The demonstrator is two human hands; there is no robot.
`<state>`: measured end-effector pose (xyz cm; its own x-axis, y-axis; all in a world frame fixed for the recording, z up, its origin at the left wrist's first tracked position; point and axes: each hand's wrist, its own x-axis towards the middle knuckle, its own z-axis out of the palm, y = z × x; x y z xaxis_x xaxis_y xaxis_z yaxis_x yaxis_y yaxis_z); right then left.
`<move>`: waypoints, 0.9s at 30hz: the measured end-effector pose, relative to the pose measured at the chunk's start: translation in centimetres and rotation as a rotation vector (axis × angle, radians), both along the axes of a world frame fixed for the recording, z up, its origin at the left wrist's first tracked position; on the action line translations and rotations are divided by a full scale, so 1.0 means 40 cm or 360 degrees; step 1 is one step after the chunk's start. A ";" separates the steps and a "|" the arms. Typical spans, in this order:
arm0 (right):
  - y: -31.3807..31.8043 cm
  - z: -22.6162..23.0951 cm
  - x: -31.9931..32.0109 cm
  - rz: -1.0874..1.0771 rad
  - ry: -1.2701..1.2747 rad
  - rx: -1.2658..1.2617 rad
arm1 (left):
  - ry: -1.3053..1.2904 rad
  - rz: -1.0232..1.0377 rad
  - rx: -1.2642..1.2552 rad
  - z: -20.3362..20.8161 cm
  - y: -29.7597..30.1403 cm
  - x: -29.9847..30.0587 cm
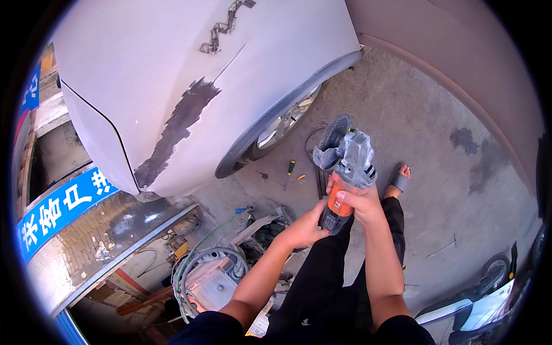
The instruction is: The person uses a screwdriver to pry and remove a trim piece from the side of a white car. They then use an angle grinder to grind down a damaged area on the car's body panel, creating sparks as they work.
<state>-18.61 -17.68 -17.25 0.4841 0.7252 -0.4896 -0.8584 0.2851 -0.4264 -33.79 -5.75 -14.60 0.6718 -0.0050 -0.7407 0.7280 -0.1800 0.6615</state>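
Grinder (353, 161) above stained concrete floor (425, 109), near car (282, 49)

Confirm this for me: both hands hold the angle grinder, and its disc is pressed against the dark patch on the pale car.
Wrong about the disc: the head view shows it clear of the dark patch on the pale car, seen against the floor. The left hand and right hand do hold the angle grinder.

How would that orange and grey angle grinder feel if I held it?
The orange and grey angle grinder is probably heavy for its size, given its bulky head and the left hand and right hand sharing it. It looks hard-shelled, so should stay stiff. Its dusty-looking head might feel slippery.
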 end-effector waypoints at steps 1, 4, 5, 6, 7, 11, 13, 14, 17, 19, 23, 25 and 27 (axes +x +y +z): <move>0.011 0.014 0.013 0.0058 -0.0064 0.0076 | 0.0001 0.0101 -0.0043 0.000 0.003 -0.002; 0.075 0.052 0.019 0.0234 -0.0342 -0.0090 | -0.0059 0.0207 0.0062 0.015 0.022 0.012; 0.094 0.055 0.020 0.0250 -0.0387 -0.0090 | -0.0068 0.0176 0.0072 0.022 0.036 0.016; 0.111 0.058 0.020 0.0265 -0.0432 -0.0090 | -0.0075 0.0144 0.0082 0.032 0.053 0.017; 0.123 0.062 0.025 0.0278 -0.0475 -0.0089 | -0.0083 0.0111 0.0094 0.044 0.068 0.020; 0.160 0.087 0.026 0.0262 -0.0402 -0.0048 | 0.0015 0.0036 0.0106 0.089 0.096 0.022; 0.165 0.086 0.019 0.0253 -0.0378 -0.0070 | -0.0116 0.0056 0.0168 0.087 0.093 0.003; 0.168 0.086 0.011 0.0236 -0.0377 -0.0094 | -0.0175 0.0064 0.0200 0.084 0.088 -0.010; 0.179 0.091 -0.013 0.0232 -0.0394 -0.0182 | -0.0311 0.0223 0.0345 0.072 0.067 -0.030; 0.195 0.100 -0.029 0.0292 -0.0437 -0.0261 | -0.0325 0.0576 0.0443 0.064 0.033 -0.024; 0.276 0.166 -0.011 0.0290 -0.0776 -0.0454 | -0.0456 0.0955 0.0805 0.067 0.039 0.038; 0.317 0.192 0.002 0.0200 -0.0937 -0.0448 | -0.0535 0.1070 0.0959 0.079 0.068 0.092; 0.348 0.218 0.020 0.0158 -0.1037 -0.0452 | -0.0595 0.1129 0.0960 0.084 0.099 0.122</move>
